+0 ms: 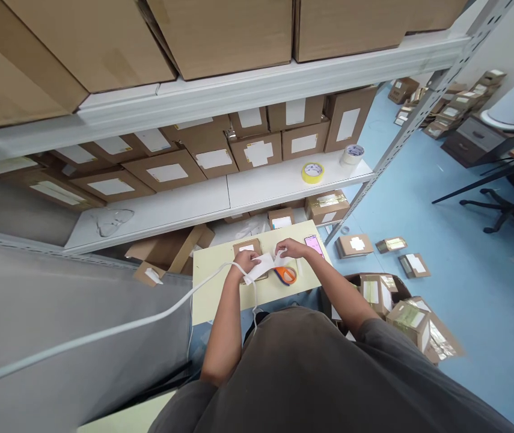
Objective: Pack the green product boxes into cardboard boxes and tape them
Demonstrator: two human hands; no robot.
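Note:
Over the pale yellow table [211, 300], my left hand [246, 261] pinches a white paper label [261, 267] by its left side. My right hand [289, 247] has its fingers closed on a white strip [282, 259] at the label's right end; whether the two pieces are joined I cannot tell. Beneath the paper is a small cardboard box [250, 245], partly hidden by my left hand and the label. Scissors with orange handles [287, 275] lie just right of the label. A phone with a pink screen [314, 245] rests near the table's right edge.
A metal shelf [193, 207] full of labelled boxes stands ahead, bearing a yellow tape roll [312, 172] and a clear tape roll [353, 154]. A white cable [139, 319] crosses at left. Parcels fill a container [376, 294] at right; more boxes [354, 245] lie on the blue floor.

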